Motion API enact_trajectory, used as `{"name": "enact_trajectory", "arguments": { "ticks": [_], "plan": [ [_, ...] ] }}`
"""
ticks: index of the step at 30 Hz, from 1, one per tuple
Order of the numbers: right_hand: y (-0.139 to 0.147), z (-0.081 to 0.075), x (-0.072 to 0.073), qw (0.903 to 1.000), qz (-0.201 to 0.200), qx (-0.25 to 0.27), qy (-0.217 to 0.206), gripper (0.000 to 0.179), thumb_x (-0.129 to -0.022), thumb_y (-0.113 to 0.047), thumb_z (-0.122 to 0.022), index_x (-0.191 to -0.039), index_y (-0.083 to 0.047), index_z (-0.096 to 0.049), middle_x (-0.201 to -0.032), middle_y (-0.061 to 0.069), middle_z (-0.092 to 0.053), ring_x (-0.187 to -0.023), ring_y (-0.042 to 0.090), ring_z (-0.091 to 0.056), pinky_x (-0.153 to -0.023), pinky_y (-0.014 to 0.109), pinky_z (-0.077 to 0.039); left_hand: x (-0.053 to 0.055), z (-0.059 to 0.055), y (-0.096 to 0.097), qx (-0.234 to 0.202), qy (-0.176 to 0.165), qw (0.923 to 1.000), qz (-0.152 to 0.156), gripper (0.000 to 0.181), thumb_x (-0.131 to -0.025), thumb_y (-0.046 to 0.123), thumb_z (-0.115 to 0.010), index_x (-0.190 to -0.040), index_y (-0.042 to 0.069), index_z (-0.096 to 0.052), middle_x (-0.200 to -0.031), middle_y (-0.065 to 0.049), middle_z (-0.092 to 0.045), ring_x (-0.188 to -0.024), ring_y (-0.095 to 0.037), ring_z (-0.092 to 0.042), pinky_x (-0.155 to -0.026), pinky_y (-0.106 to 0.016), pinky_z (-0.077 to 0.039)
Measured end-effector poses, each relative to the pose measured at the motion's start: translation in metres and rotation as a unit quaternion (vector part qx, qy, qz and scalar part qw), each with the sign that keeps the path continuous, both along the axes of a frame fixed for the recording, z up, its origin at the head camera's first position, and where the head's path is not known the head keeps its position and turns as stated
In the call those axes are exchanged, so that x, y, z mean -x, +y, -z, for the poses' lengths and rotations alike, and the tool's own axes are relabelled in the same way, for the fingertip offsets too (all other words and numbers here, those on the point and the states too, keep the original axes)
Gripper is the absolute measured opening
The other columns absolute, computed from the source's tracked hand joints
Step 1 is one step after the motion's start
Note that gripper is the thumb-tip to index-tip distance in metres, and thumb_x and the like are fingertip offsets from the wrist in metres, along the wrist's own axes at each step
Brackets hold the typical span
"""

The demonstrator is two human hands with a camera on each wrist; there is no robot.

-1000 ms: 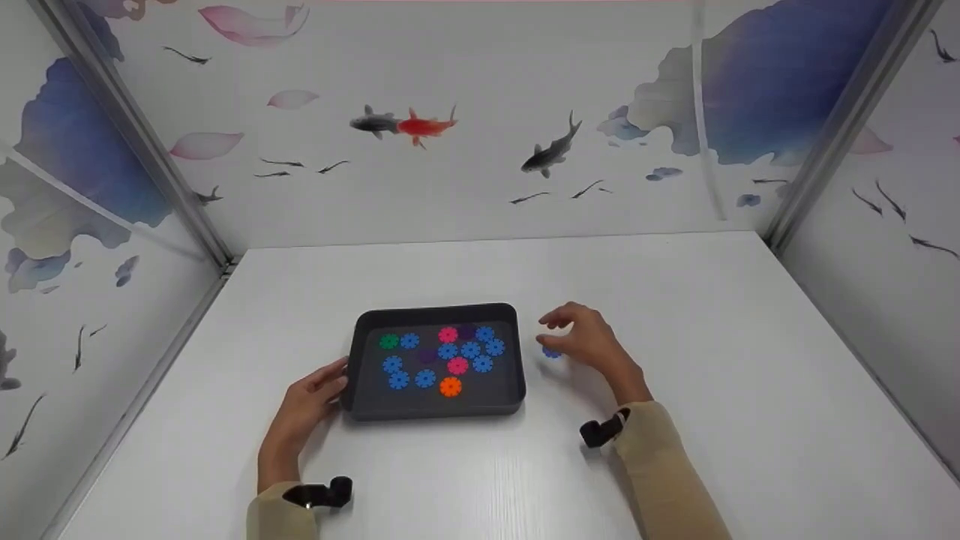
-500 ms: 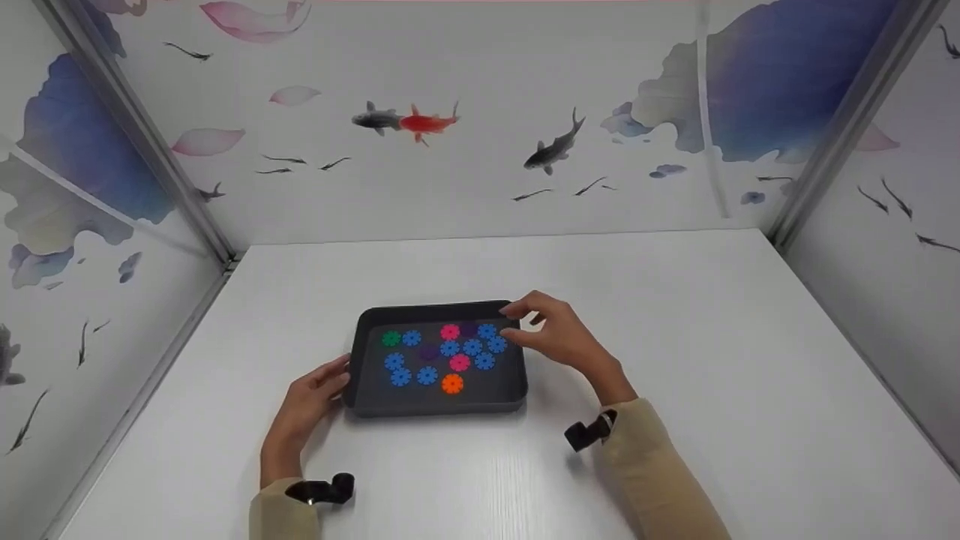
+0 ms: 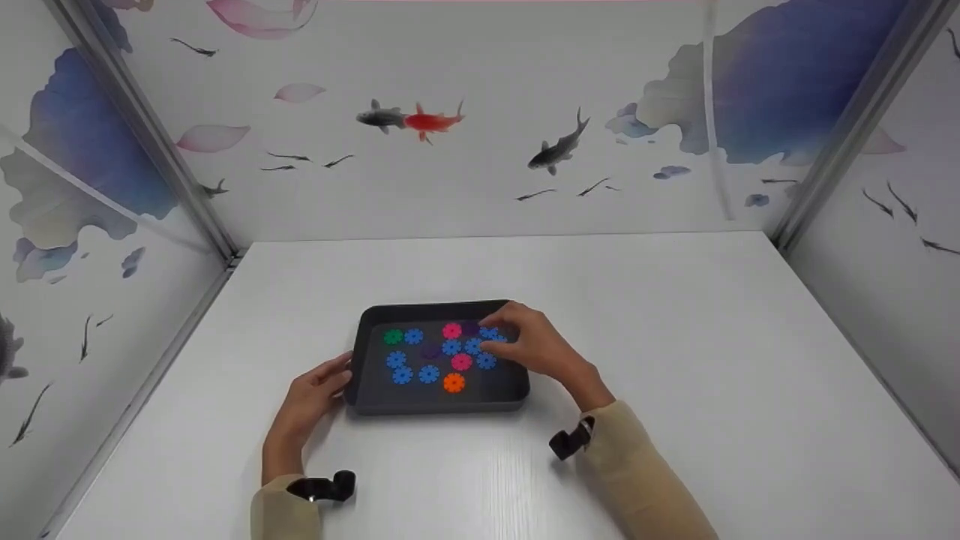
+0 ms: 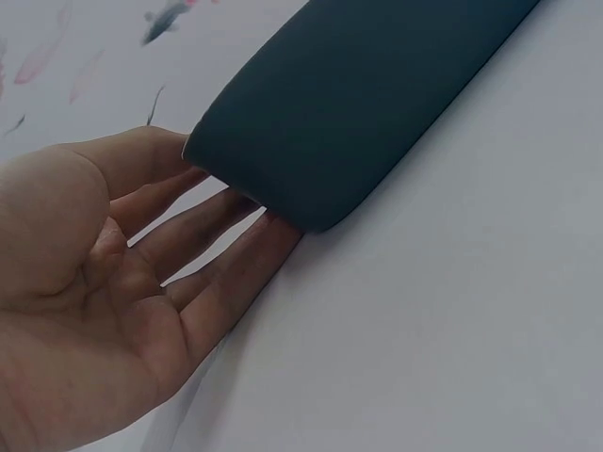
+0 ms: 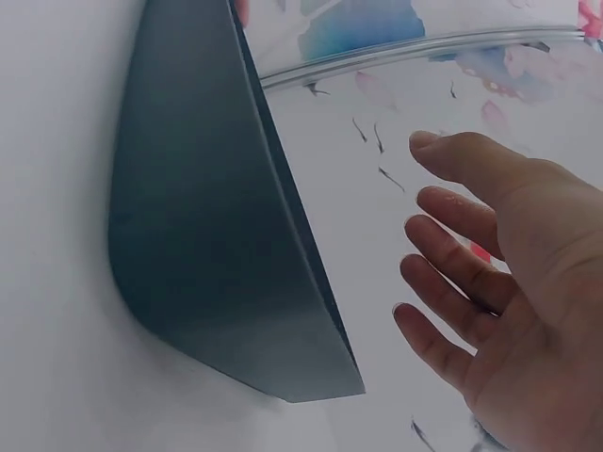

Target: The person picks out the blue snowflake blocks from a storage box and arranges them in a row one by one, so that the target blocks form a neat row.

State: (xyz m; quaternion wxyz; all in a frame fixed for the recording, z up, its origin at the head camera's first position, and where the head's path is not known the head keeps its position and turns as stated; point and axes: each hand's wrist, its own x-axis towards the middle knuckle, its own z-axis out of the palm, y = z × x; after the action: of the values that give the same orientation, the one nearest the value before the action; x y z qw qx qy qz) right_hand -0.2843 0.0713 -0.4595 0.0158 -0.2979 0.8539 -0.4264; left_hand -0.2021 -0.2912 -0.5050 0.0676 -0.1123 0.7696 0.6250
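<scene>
A dark rectangular tray (image 3: 442,409) lies on the white table, with several snowflake discs flat inside it. Most are blue, like the blue snowflake disc (image 3: 428,373); there are also an orange one (image 3: 454,383), pink, green and dark purple ones. My left hand (image 3: 304,401) rests against the tray's left end, its fingers fairly straight on the outer wall and the thumb at the rim corner. Over the tray's right side reaches my right hand (image 3: 536,345), thumb and fingers apart above blue discs and partly hiding them. Nothing shows between the fingers of the right hand (image 5: 509,273).
The table (image 3: 675,300) extends around the tray on all sides. A back wall (image 3: 480,187) printed with fish and petals closes off the far edge. Side walls meet it at metal corner posts (image 3: 844,127).
My right hand has moved left from beside the tray to above its right side. A blue snowflake disc seen under that hand earlier is out of sight. The left hand stays at the tray.
</scene>
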Motion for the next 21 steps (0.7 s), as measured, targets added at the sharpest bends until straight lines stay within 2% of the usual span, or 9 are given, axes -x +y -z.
{"name": "enact_trajectory", "arguments": {
  "ticks": [2, 5, 13, 21],
  "plan": [
    [-0.004, 0.004, 0.001, 1.0, -0.001, -0.005, -0.004, 0.038, -0.089, -0.028, -0.077, -0.121, -0.009, -0.07, -0.115, 0.017, -0.063, -0.105, 0.038, -0.06, -0.094, 0.051, -0.055, 0.0, 0.0, -0.001, -0.001, -0.002, 1.0, 0.0, 0.048, -0.104, 0.024, -0.055, -0.151, 0.015, -0.047, -0.161, -0.011, -0.038, -0.15, -0.033, -0.035, -0.121, -0.047, -0.035],
    [-0.009, 0.01, 0.003, 0.9996, 0.0, -0.027, -0.002, 0.039, -0.089, -0.028, -0.077, -0.121, -0.006, -0.07, -0.115, 0.02, -0.063, -0.105, 0.038, -0.058, -0.094, 0.049, -0.054, 0.0, -0.001, -0.002, 0.0, -0.002, 1.0, 0.005, 0.049, -0.104, 0.026, -0.055, -0.151, 0.015, -0.046, -0.162, -0.011, -0.036, -0.15, -0.033, -0.035, -0.121, -0.047, -0.036],
    [-0.01, 0.021, 0.007, 0.9953, 0.017, -0.087, 0.037, 0.038, -0.086, -0.029, -0.08, -0.116, -0.006, -0.073, -0.111, 0.015, -0.065, -0.107, 0.028, -0.055, -0.1, 0.047, -0.051, -0.002, -0.001, -0.003, -0.011, -0.004, 0.9999, -0.001, 0.049, -0.103, 0.027, -0.057, -0.15, 0.015, -0.047, -0.161, -0.011, -0.039, -0.149, -0.033, -0.037, -0.121, -0.048, -0.035],
    [-0.011, 0.027, 0.007, 0.9889, 0.03, -0.133, 0.059, 0.038, -0.085, -0.034, -0.08, -0.111, -0.007, -0.075, -0.109, 0.012, -0.066, -0.106, 0.028, -0.054, -0.102, 0.048, -0.047, -0.001, 0.0, -0.002, -0.01, -0.003, 0.9999, 0.0, 0.049, -0.103, 0.027, -0.056, -0.15, 0.014, -0.048, -0.161, -0.01, -0.039, -0.149, -0.032, -0.037, -0.121, -0.047, -0.035]
  ]
}}
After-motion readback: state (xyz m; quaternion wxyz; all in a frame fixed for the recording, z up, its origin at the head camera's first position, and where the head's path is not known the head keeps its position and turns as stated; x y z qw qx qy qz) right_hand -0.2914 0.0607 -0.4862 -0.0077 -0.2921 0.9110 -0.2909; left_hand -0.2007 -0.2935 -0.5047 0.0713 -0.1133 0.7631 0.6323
